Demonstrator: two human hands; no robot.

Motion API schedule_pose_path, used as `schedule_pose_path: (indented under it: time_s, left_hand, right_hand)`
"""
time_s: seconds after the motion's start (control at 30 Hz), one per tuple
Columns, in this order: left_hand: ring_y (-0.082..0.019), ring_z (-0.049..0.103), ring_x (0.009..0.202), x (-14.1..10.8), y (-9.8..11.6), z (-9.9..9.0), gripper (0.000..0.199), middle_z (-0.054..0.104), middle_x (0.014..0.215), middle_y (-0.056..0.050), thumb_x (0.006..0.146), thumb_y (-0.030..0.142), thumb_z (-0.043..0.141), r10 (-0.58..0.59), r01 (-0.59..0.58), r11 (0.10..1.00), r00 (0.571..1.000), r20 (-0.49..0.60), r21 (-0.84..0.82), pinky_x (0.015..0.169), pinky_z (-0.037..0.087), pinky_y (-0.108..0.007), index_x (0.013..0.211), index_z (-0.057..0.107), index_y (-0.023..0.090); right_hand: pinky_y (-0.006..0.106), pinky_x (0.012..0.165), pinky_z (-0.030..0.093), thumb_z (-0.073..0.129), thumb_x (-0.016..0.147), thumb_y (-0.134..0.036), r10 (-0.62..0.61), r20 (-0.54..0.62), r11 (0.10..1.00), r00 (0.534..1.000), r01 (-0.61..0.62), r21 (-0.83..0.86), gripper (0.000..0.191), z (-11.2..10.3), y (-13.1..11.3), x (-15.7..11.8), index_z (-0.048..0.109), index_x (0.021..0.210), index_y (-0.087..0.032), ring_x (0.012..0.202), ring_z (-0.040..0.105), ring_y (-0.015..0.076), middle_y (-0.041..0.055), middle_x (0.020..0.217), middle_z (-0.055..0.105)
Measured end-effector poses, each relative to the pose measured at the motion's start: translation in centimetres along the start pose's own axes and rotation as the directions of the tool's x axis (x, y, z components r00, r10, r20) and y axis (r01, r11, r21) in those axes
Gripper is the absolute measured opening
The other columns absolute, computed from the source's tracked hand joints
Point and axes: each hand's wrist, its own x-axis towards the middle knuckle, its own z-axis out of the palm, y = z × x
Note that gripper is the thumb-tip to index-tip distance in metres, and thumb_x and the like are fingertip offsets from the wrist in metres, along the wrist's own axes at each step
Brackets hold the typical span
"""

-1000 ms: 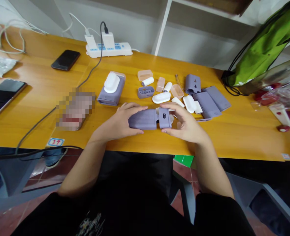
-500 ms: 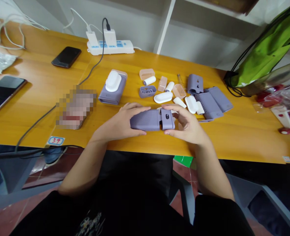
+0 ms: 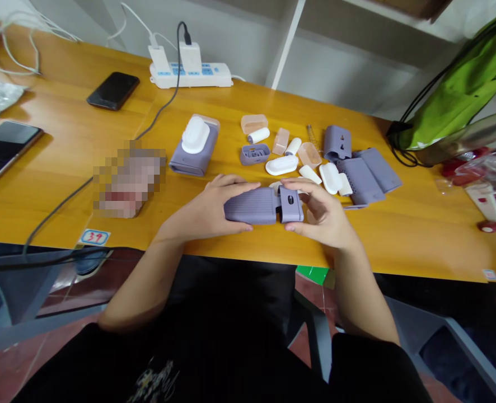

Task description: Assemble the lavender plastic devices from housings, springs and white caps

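Note:
My left hand (image 3: 208, 207) is wrapped round a ribbed purple plastic housing (image 3: 250, 205) near the table's front edge. Between thumb and fingers, my right hand (image 3: 326, 215) grips a shorter purple cover (image 3: 290, 204) with a dark oval slot. The two pieces lie end to end with a narrow gap between them; whether they join underneath is hidden. Just behind them are a white oval cap (image 3: 281, 165), a small purple tray (image 3: 254, 154) and a translucent peach cup (image 3: 309, 154).
Purple casing parts (image 3: 359, 179) lie at the right, a white oval piece (image 3: 195, 135) on a purple casing at the left. Phones (image 3: 113, 90), a blurred-out object (image 3: 130, 182) and a dark cable (image 3: 63, 202) occupy the left. A power strip (image 3: 193, 75) stands at the back.
The camera view has shifted slightly. Both hands keep the same hold, and the two purple pieces stay end to end with a similar gap.

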Motion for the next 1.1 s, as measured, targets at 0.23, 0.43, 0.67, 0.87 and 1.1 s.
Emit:
schedule_pose_path:
  time_s: [0.23,0.43,0.67,0.87,1.1]
  left_hand:
    - [-0.044,0.063,0.161,-0.21,0.07,-0.1,0.098,0.065,0.173,-0.015,0.092,0.054,0.104,0.011,-0.011,1.0,1.0,-0.001,0.009,0.146,0.046,-0.067,0.18,0.066,0.032]
    - [-0.043,0.063,0.16,-0.23,0.17,0.16,0.098,0.066,0.17,-0.015,0.093,0.051,0.104,0.033,-0.033,0.999,0.999,-0.003,0.041,0.146,0.047,-0.065,0.18,0.065,0.03]
    - [-0.043,0.063,0.16,-0.37,0.06,0.21,0.094,0.066,0.17,-0.015,0.093,0.05,0.103,0.048,-0.046,0.997,0.999,-0.02,0.062,0.145,0.048,-0.066,0.178,0.066,0.031]
    - [-0.042,0.065,0.159,-0.46,0.15,0.21,0.093,0.067,0.17,-0.015,0.095,0.05,0.102,0.055,-0.054,0.997,0.998,-0.017,0.055,0.145,0.049,-0.066,0.178,0.066,0.03]
    - [-0.04,0.067,0.158,-0.62,0.09,0.09,0.094,0.067,0.17,-0.016,0.095,0.056,0.101,0.048,-0.048,0.998,0.999,-0.006,0.027,0.145,0.05,-0.061,0.178,0.067,0.028]
  right_hand:
    - [0.066,0.137,0.059,0.112,0.087,-0.049,-0.055,0.015,0.997,0.998,0.055,-0.051,0.088,-0.14,0.07,0.08,0.075,0.167,-0.05,0.161,0.07,0.0389,0.0042,0.172,0.075]
    - [0.069,0.142,0.053,0.113,0.088,-0.049,-0.07,0.046,0.995,0.996,0.074,-0.074,0.09,0.27,0.38,0.11,0.074,0.169,-0.055,0.163,0.069,0.0381,0.0011,0.176,0.072]
    - [0.07,0.137,0.058,0.114,0.087,-0.049,-0.099,0.052,0.985,0.994,0.105,-0.133,0.091,0.45,0.14,0.31,0.075,0.169,-0.055,0.16,0.073,0.0392,0.0028,0.174,0.076]
    - [0.069,0.137,0.057,0.114,0.087,-0.049,-0.103,0.046,0.986,0.994,0.108,-0.124,0.092,0.32,0.08,0.06,0.073,0.17,-0.057,0.16,0.072,0.0385,0.0014,0.174,0.075]
    - [0.067,0.138,0.057,0.111,0.09,-0.05,-0.101,0.025,0.993,0.995,0.103,-0.061,0.086,0.02,0.13,-0.38,0.076,0.169,-0.054,0.161,0.072,0.0386,0.0033,0.173,0.075]
